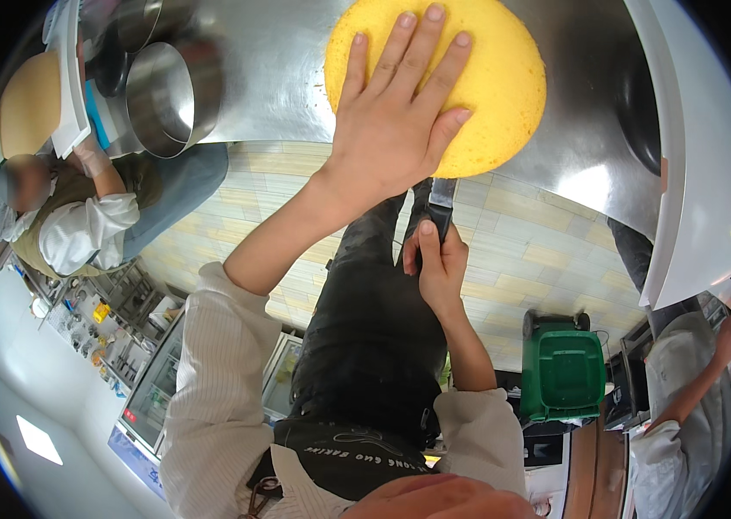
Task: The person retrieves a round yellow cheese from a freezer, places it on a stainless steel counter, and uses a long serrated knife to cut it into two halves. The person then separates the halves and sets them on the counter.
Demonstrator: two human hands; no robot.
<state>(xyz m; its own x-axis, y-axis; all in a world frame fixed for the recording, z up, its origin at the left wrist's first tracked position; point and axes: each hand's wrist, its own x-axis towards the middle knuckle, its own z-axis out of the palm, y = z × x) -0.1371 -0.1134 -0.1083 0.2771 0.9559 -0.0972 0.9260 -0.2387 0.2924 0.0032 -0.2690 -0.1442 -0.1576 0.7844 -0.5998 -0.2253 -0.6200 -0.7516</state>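
Observation:
A round yellow sponge cake (501, 97) lies at the edge of a stainless steel worktop (261, 71). My left hand (398, 110) rests flat on top of it, fingers spread. Below the cake's near edge, my right hand (436, 259) grips the black handle of a long knife (443, 194). Only the part of the blade by the handle shows; the rest passes out of sight at the cake's near edge. Whether it is inside the cake or beneath it, I cannot tell.
Metal cake rings (161, 97) stand on the worktop to the left, near a co-worker (80, 227) beside white trays (73, 84). A white panel (696, 149) edges the right side. Another person (689, 396) stands there, near a green wheeled bin (563, 366).

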